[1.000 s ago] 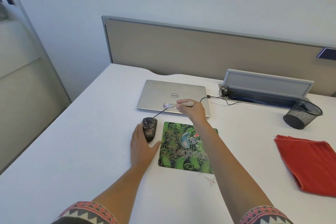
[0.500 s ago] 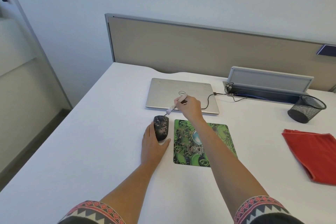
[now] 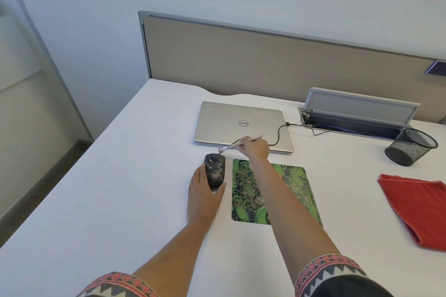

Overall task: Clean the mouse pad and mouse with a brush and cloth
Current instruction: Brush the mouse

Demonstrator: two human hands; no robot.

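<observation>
Count on the white desk [image 3: 135,195]: one black speckled corded mouse [image 3: 215,171], one green patterned rectangular mouse pad [image 3: 293,188] just right of it, one thin pale-handled brush [image 3: 235,144], one folded red cloth [image 3: 420,210] well apart at the right edge, one closed silver laptop [image 3: 239,125], one black mesh cup [image 3: 410,147]. The left hand [image 3: 204,196] lies flat, its straight fingers along the mouse's left side and its thumb at the rear; the right hand [image 3: 255,148] pinches the brush, bristles at the mouse's front edge. Containers: the recessed grey cable trough [image 3: 357,125], lid raised, holds cables; the cup's contents cannot be told.
</observation>
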